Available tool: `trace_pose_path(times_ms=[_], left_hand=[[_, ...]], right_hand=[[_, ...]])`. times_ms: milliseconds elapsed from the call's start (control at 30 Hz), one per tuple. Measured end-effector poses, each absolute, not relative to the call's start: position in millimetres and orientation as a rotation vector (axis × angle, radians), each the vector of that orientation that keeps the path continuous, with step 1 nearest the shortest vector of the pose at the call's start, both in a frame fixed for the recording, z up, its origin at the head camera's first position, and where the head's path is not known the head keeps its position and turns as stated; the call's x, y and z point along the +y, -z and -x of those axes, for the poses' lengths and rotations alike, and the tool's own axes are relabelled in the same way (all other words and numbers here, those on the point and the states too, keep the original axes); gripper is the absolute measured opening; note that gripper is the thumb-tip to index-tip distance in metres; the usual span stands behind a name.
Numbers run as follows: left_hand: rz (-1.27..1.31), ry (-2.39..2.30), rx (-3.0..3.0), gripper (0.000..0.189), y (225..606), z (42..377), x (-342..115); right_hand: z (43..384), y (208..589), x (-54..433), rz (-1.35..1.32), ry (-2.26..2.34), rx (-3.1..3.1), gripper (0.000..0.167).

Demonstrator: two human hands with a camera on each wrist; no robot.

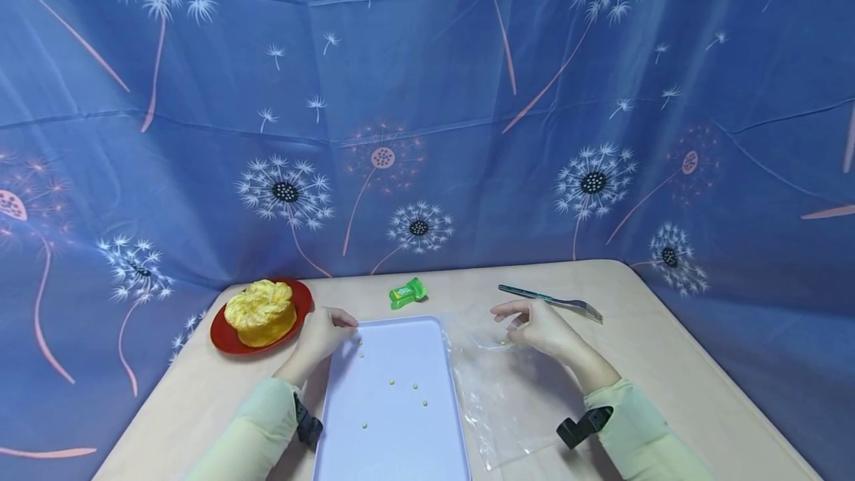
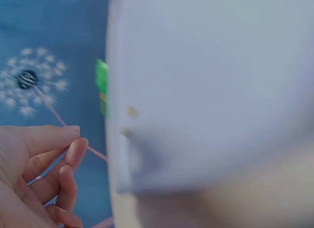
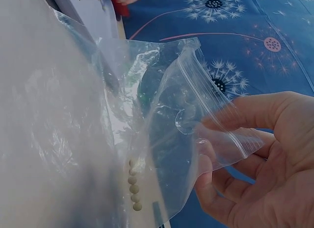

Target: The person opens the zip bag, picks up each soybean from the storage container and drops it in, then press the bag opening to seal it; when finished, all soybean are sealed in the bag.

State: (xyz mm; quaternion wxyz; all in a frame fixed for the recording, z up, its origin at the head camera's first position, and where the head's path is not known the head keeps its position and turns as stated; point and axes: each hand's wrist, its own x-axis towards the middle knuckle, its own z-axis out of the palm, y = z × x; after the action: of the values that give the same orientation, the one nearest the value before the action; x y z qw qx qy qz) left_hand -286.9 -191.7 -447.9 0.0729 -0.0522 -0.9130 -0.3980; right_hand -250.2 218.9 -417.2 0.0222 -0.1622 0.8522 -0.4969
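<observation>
My right hand (image 1: 531,325) grips the zip-top edge of a clear plastic bag (image 1: 497,399), lifting its mouth above the table. In the right wrist view, several small pale round beads (image 3: 134,190) sit in a row inside the bag (image 3: 169,115). My left hand (image 1: 326,329) is by the far left corner of a white tray (image 1: 401,455), its thumb and forefinger tips close together in the left wrist view; whether something tiny is between them cannot be seen. Several more beads (image 1: 391,382) lie scattered on the tray, two of them near the left hand.
A red plate (image 1: 223,340) with a yellow cake-like piece (image 1: 260,314) stands left of the tray. Beyond the tray lies a green wrapped packet (image 1: 407,292). A fork (image 1: 551,299) lies behind my right hand. Patterned blue cloth (image 1: 427,95) hangs along the table's far edge.
</observation>
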Motion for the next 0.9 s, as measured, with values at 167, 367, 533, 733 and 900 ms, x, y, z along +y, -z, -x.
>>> trace_pose_path(times_ms=[167, 367, 533, 733, 900], left_hand=[[0.245, 1.258, -2.703, 0.005, 424, 286, -162], [0.421, 1.3, -2.649, 0.005, 401, 281, -108], [0.546, 1.359, -2.649, 0.005, 389, 278, -66], [0.687, 1.335, -2.66, 0.004, 389, 279, -30], [0.721, 1.327, -2.673, 0.004, 397, 281, -17]], right_hand=[[250, 416, 220, 0.512, 1.551, 2.629, 0.049], [250, 415, 221, 0.5, 1.551, 2.64, 0.05], [250, 416, 221, 0.524, 1.557, 2.627, 0.05], [251, 417, 220, 0.554, 1.513, 2.666, 0.048], [251, 416, 218, 0.547, 1.494, 2.671, 0.048]])
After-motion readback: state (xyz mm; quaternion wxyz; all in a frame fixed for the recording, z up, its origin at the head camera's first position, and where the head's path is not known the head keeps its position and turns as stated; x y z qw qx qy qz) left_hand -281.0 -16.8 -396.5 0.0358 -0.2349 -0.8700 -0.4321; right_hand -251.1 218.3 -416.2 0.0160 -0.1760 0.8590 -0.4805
